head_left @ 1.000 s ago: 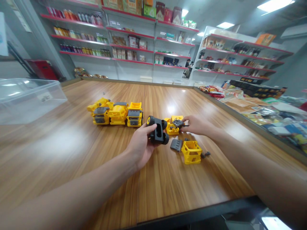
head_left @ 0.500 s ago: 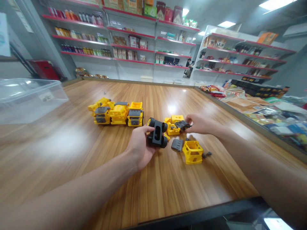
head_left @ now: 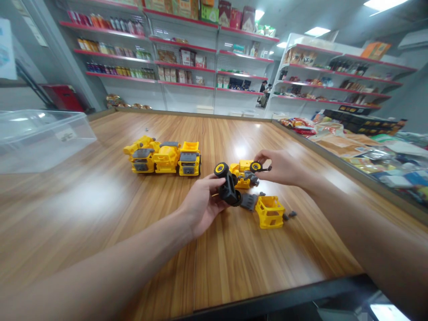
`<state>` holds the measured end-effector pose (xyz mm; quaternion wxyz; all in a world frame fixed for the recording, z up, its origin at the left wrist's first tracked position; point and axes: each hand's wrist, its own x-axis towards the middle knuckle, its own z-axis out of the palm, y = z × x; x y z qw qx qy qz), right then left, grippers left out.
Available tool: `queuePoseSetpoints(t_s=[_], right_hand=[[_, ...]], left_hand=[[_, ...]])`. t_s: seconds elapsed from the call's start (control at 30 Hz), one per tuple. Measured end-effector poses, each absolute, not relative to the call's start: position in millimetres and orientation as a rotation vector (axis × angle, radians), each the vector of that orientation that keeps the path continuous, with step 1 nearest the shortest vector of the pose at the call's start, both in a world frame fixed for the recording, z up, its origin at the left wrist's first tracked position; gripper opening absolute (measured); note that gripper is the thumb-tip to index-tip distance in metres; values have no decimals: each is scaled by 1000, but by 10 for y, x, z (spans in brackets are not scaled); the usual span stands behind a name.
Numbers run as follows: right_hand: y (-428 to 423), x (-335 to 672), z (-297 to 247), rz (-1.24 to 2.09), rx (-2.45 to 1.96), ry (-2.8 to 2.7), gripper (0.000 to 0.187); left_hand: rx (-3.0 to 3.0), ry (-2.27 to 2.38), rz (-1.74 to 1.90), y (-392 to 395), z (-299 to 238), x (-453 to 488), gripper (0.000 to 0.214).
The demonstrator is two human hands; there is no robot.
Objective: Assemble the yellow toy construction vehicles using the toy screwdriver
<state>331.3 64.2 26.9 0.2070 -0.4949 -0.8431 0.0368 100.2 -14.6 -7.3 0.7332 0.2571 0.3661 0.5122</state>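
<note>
My left hand (head_left: 202, 203) is closed on a black toy truck chassis (head_left: 228, 191), which is tilted and has black wheels with yellow hubs. Between the fingertips of my right hand (head_left: 282, 166) is a toy wheel (head_left: 256, 166) with a yellow hub; a thin black rod sticks out beside it. Yellow toy parts (head_left: 244, 170) and a dark grey piece lie just behind and below that wheel. Nearer to me, a hollow yellow toy cab (head_left: 270, 213) stands on the table. A flat grey part (head_left: 248, 202) lies left of it, partly behind the chassis.
Three yellow toy construction trucks (head_left: 166, 157) stand in a row at the left on the wooden table (head_left: 133, 258). Small dark pieces (head_left: 292, 214) lie right of the cab. A clear plastic bin (head_left: 40, 142) is at the far left. Packaged goods (head_left: 361, 147) lie beyond the right edge.
My right hand has lifted slightly with a wheel now showing in its fingers. The chassis in my left hand has turned and moved a little to the right.
</note>
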Motion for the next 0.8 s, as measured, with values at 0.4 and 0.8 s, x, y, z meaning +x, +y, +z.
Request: queuePoseSetpoints(t_s=[0.4, 0.8], right_hand=[[316, 3035, 301, 127, -838, -2241, 37], [308, 2965, 234, 217, -648, -2183, 32]], left_hand=[[766, 837, 1037, -166, -107, 1037, 24], [531, 811, 1041, -137, -70, 1037, 23]])
